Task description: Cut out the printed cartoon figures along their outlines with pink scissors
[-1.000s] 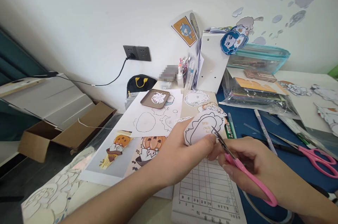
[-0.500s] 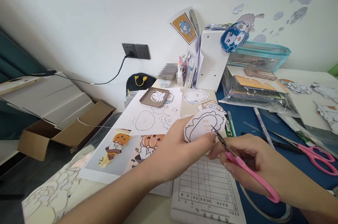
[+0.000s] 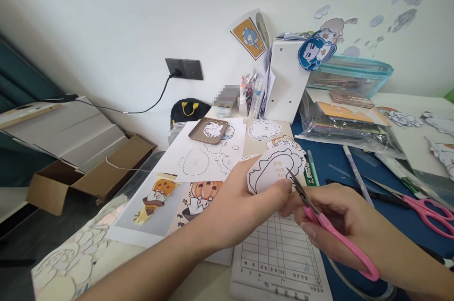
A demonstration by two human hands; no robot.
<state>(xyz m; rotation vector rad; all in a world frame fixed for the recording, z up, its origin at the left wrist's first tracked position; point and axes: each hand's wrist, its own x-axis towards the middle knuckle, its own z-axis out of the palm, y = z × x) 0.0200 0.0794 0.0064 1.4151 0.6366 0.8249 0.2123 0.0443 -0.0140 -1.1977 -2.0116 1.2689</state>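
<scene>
My left hand (image 3: 244,206) pinches a white paper cutout (image 3: 273,168) with a black scalloped outline and small orange lettering, holding it above the desk. My right hand (image 3: 340,225) grips pink-handled scissors (image 3: 333,232). The scissors' metal blades (image 3: 298,190) meet the lower right edge of the cutout. A printed grid form (image 3: 280,258) lies under both hands. Printed sheets with pumpkin characters (image 3: 198,197) lie just left of my left hand.
A second pair of pink scissors (image 3: 427,209) and several pens (image 3: 356,173) lie on the blue mat (image 3: 340,159) to the right. A brown tray (image 3: 208,131), a white box (image 3: 285,79), plastic bags (image 3: 344,124) and an open cardboard box (image 3: 88,173) surround the work area.
The hands, cutout and scissors stay almost in place; the cutout turns slightly in my left hand and the view shifts a little.
</scene>
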